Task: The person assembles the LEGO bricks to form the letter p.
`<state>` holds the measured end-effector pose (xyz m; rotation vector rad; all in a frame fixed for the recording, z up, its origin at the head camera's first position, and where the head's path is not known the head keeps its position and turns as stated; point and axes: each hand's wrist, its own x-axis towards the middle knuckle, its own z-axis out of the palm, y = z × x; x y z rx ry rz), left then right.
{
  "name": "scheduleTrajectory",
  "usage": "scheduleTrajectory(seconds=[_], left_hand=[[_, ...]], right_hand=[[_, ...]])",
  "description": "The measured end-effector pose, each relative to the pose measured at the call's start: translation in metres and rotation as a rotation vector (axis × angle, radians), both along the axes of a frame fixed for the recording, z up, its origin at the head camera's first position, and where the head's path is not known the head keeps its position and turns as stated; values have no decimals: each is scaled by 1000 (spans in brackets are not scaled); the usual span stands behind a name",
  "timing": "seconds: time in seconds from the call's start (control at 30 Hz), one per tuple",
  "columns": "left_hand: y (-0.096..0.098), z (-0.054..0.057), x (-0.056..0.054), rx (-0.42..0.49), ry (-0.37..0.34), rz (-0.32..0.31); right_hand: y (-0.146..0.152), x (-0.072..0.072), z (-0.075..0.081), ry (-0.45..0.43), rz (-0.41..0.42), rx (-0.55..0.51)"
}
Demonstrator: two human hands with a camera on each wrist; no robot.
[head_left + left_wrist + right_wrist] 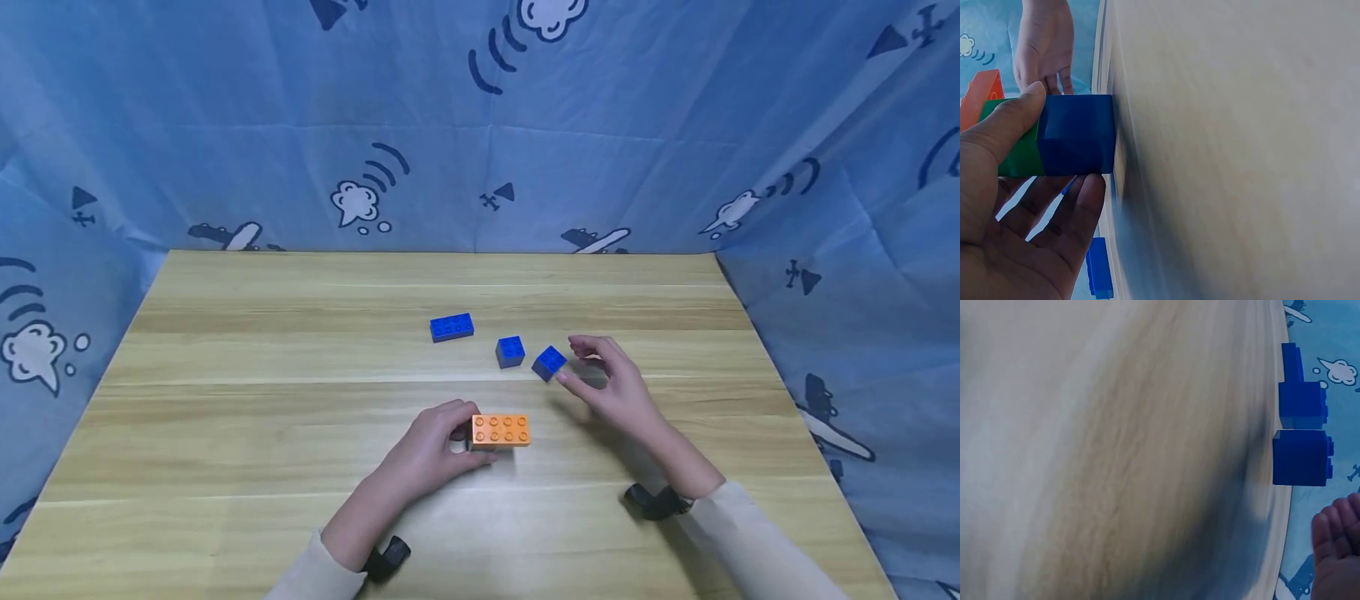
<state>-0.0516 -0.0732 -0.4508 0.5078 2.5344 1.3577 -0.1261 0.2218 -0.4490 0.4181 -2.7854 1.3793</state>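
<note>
My left hand (423, 450) grips a stack of toy building bricks, thumb on the near side and fingers behind. An orange brick (501, 430) tops the stack. In the left wrist view a green brick (1022, 150) sits under it, with a blue brick (1077, 134) at the bottom by the tabletop. My right hand (618, 392) is beside a small square blue brick (549, 363), fingers bent loosely and thumb near its corner. Nothing is held in it; the right wrist view shows a gap between the fingers and that brick (1300, 458).
Another small square blue brick (510, 352) stands just left of the first. Farther left and back lies a longer blue brick (452, 327). The wooden table (247, 358) ends at a blue patterned cloth (420, 100) behind and at the sides.
</note>
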Motion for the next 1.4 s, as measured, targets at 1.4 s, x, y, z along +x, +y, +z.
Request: scheduleTrajectory(seconds=[1.4], left_hand=[[1,1,2,-17,-11,-4]], right_hand=[[-13,-17,-18,-59,47,122]])
